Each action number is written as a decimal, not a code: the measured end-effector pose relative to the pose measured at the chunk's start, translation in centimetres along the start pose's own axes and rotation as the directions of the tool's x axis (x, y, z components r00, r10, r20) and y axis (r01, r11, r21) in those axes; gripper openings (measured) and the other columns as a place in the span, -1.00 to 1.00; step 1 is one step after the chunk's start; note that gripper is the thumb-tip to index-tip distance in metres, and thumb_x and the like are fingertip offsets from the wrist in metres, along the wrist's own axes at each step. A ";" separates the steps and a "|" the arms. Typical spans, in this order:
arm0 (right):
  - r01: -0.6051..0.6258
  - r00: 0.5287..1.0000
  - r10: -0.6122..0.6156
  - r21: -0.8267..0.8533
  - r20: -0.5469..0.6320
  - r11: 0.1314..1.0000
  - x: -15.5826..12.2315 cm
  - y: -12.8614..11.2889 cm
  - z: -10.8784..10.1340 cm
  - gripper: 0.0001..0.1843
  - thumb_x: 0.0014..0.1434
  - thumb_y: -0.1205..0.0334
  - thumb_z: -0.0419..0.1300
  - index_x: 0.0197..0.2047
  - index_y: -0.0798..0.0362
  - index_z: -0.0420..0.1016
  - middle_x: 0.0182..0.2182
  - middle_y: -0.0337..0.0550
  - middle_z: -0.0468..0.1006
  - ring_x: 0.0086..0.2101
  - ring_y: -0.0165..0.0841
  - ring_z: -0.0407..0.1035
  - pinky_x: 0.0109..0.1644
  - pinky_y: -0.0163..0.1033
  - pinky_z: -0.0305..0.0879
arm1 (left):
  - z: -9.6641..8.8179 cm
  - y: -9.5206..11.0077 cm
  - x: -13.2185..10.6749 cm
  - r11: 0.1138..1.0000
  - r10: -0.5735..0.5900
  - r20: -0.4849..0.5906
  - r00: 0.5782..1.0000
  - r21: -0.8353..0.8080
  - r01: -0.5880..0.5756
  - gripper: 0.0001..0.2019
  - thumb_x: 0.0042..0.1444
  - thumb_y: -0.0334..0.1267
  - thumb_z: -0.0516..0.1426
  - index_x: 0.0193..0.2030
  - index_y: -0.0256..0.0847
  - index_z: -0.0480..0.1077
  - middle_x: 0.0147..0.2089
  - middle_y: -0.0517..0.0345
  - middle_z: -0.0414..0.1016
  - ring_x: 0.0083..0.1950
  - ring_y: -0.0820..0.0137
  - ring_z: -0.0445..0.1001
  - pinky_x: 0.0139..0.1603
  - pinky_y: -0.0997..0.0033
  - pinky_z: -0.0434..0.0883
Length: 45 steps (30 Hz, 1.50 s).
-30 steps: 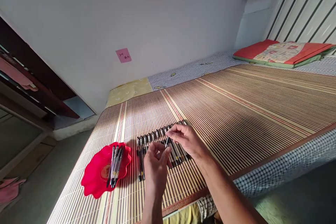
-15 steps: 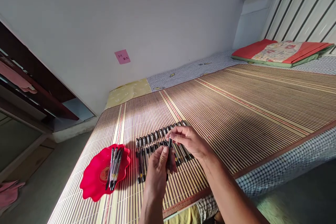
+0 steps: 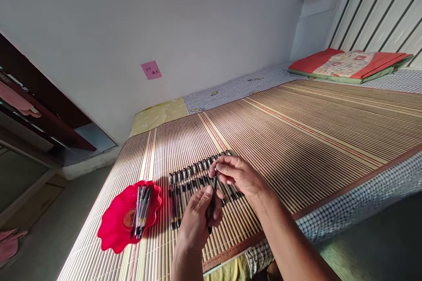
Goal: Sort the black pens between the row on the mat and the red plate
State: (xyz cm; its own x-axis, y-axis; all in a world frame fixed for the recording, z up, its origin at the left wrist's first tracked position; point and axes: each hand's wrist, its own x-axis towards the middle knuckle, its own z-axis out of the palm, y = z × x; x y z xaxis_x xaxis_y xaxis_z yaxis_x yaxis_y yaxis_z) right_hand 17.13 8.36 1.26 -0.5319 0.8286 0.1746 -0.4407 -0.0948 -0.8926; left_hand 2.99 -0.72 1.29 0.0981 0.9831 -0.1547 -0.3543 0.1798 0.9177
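At the lower centre of the frame, our left hand (image 3: 199, 210) curls round the barrel of a black gel pen (image 3: 215, 184), while the fingertips of our right hand (image 3: 243, 176) pinch in at its upper end. Most of the lining-up looks done: a long row of pens (image 3: 195, 169) lies on the bamboo mat (image 3: 296, 140), leaving, we judge, the held one and the handful of pens (image 3: 141, 213) in the red scalloped dish (image 3: 110, 221), lower left.

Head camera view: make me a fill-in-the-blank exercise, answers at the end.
The scalloped dish is ____ in color.
In the picture, the row of pens lies to the dish's ____.
The left hand holds a black pen; the right hand is at its ____ end.
The wall bears a ____-colored paper note.
Missing words: red; right; upper; pink.
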 end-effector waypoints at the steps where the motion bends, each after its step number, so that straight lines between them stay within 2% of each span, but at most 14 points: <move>1: 0.005 1.000 -0.005 -0.001 -0.023 1.000 0.0 0.0 -0.1 -0.72 0.18 -0.01 0.44 -0.24 0.04 0.68 -0.32 -0.14 0.65 -0.50 -0.50 0.28 -0.47 -0.34 0.13 | 0.1 0.0 0.0 1.000 -0.013 0.008 1.000 0.001 0.013 -0.53 0.12 0.19 0.32 -0.33 -0.24 0.44 -0.67 0.34 0.23 -0.66 0.57 0.06 -0.60 0.50 0.00; 6: 0.112 0.972 -0.103 0.031 -0.209 0.993 -0.1 -1.0 -1.3 -0.72 0.10 0.01 0.48 -0.30 0.03 0.64 -0.35 -0.15 0.62 -0.46 -0.45 0.32 -0.39 -0.29 0.22 | -1.6 -0.5 -0.2 0.981 -0.035 0.065 0.997 0.195 0.022 -0.53 0.29 0.20 0.19 -0.26 -0.26 0.48 -0.63 0.31 0.28 -0.65 0.57 0.07 -0.59 0.48 -0.05; 9: 0.223 0.907 -0.189 0.049 -0.376 0.973 -0.3 -1.8 -2.9 -0.70 0.03 0.02 0.53 -0.31 0.02 0.63 -0.34 -0.15 0.61 -0.44 -0.45 0.31 -0.36 -0.28 0.26 | -4.0 -0.5 -0.3 0.918 -0.047 0.109 0.993 0.397 -0.001 -0.54 0.33 0.17 0.18 -0.26 -0.27 0.49 -0.62 0.31 0.27 -0.62 0.57 0.08 -0.53 0.49 0.01; 12: 0.274 0.854 -0.209 0.071 -0.476 0.959 -0.5 -2.1 -3.9 -0.67 -0.06 0.03 0.58 -0.33 0.02 0.64 -0.36 -0.17 0.59 -0.43 -0.45 0.30 -0.35 -0.29 0.28 | -5.4 -0.1 -0.1 0.909 0.011 0.002 1.000 0.417 -0.011 -0.53 0.23 0.19 0.27 -0.28 -0.27 0.50 -0.55 0.28 0.32 -0.56 0.57 0.10 -0.51 0.51 0.01; 15: 0.208 0.906 -0.161 0.083 -0.391 0.975 -0.4 -1.5 -3.2 -0.71 0.03 0.06 0.55 -0.27 0.03 0.66 -0.31 -0.12 0.62 -0.39 -0.41 0.36 -0.28 -0.24 0.38 | -4.7 0.4 0.2 0.944 0.142 -0.148 0.979 0.319 -0.088 -0.51 0.12 0.20 0.34 -0.20 -0.28 0.54 -0.40 0.19 0.46 -0.53 0.60 0.08 -0.51 0.52 0.00; 17: 0.162 0.943 -0.131 0.080 -0.307 0.983 -0.1 -0.9 -2.0 -0.74 0.10 0.07 0.50 -0.23 0.03 0.66 -0.27 -0.09 0.64 -0.38 -0.40 0.38 -0.24 -0.21 0.41 | -3.6 0.5 0.3 0.951 0.177 -0.172 0.969 0.284 -0.123 -0.50 0.05 0.17 0.39 -0.18 -0.27 0.55 -0.37 0.17 0.49 -0.53 0.60 0.05 -0.50 0.51 -0.01; 20: 0.133 0.963 -0.112 0.070 -0.245 0.989 0.3 -0.1 -0.4 -0.75 0.14 0.04 0.46 -0.25 0.04 0.65 -0.27 -0.10 0.65 -0.41 -0.42 0.36 -0.29 -0.23 0.37 | -2.4 0.1 0.5 0.960 0.165 -0.170 0.972 0.252 -0.119 -0.54 -0.05 0.11 0.46 -0.28 -0.26 0.53 -0.47 0.24 0.42 -0.53 0.59 0.04 -0.49 0.51 0.00; 23: 0.109 0.968 -0.098 0.037 -0.232 0.993 0.4 0.2 0.4 -0.76 0.19 0.03 0.42 -0.23 0.02 0.66 -0.29 -0.09 0.66 -0.41 -0.41 0.39 -0.34 -0.25 0.33 | -2.1 -0.3 0.5 0.971 0.169 -0.200 0.965 0.202 -0.129 -0.56 -0.05 0.08 0.46 -0.38 -0.25 0.48 -0.52 0.30 0.33 -0.53 0.59 0.04 -0.47 0.51 0.01; 27: 0.116 0.965 -0.123 -0.043 -0.233 0.992 0.2 0.0 1.1 -0.74 0.26 -0.03 0.38 -0.19 0.00 0.65 -0.24 -0.08 0.68 -0.27 -0.34 0.51 -0.26 -0.25 0.43 | -2.0 -0.5 0.4 0.979 0.161 -0.197 0.967 0.154 -0.132 -0.57 -0.01 0.09 0.45 -0.38 -0.25 0.48 -0.53 0.31 0.30 -0.53 0.58 0.02 -0.47 0.50 -0.01; 32: 0.192 0.924 -0.251 -0.217 -0.290 0.957 -0.2 -1.1 2.6 -0.67 0.24 -0.08 0.38 -0.23 0.05 0.61 -0.37 -0.13 0.66 -0.44 -0.39 0.48 -0.38 -0.26 0.45 | -1.0 -0.2 0.1 0.976 0.179 -0.180 0.967 0.153 -0.152 -0.57 0.17 0.16 0.32 -0.28 -0.25 0.53 -0.46 0.25 0.35 -0.48 0.53 0.08 -0.43 0.47 0.07; 34: 0.168 0.932 -0.251 -0.304 -0.261 0.938 -0.3 -1.1 3.0 -0.67 0.23 -0.07 0.39 -0.25 0.05 0.60 -0.36 -0.11 0.67 -0.44 -0.38 0.48 -0.38 -0.24 0.46 | -0.7 -0.2 0.1 0.969 0.221 -0.187 0.957 0.152 -0.194 -0.55 0.26 0.19 0.23 -0.25 -0.23 0.53 -0.44 0.23 0.35 -0.47 0.50 0.09 -0.43 0.44 0.08; 37: 0.092 0.964 -0.179 -0.386 -0.196 0.918 -0.3 -0.4 3.5 -0.68 0.19 -0.05 0.43 -0.27 0.05 0.61 -0.34 -0.09 0.67 -0.38 -0.32 0.53 -0.30 -0.18 0.51 | -0.7 -0.4 0.4 0.947 0.280 -0.205 0.938 0.221 -0.234 -0.49 0.28 0.26 0.16 -0.37 -0.21 0.45 -0.50 0.25 0.26 -0.47 0.46 0.10 -0.44 0.41 0.07; 40: 0.061 0.963 -0.162 -0.414 -0.215 0.908 -0.2 0.6 4.3 -0.74 0.20 0.01 0.41 -0.31 0.03 0.59 -0.39 -0.12 0.64 -0.36 -0.29 0.53 -0.31 -0.17 0.49 | -0.8 -0.5 0.5 0.888 0.329 -0.217 0.919 0.403 -0.223 -0.43 0.31 0.27 0.12 -0.50 -0.18 0.30 -0.55 0.29 0.17 -0.49 0.46 0.07 -0.44 0.40 0.04; 45: 0.002 0.962 -0.130 -0.467 -0.242 0.884 -0.1 0.1 4.3 -0.82 0.20 0.12 0.39 -0.31 0.05 0.57 -0.43 -0.16 0.61 -0.41 -0.32 0.50 -0.39 -0.23 0.43 | -0.6 -0.8 0.4 0.882 0.294 -0.179 0.939 0.430 -0.194 -0.44 0.30 0.27 0.13 -0.47 -0.19 0.37 -0.52 0.21 0.32 -0.47 0.43 0.21 -0.42 0.42 0.17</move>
State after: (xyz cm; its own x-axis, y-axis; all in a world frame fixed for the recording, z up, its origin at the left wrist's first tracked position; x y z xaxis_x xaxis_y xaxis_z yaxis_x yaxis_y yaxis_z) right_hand 13.98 5.87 2.94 -0.2795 0.9424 0.1836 -0.0528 0.1759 -0.9830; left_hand 2.72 -0.46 0.32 -0.1783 0.9822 0.0586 0.0683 -0.0471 0.9966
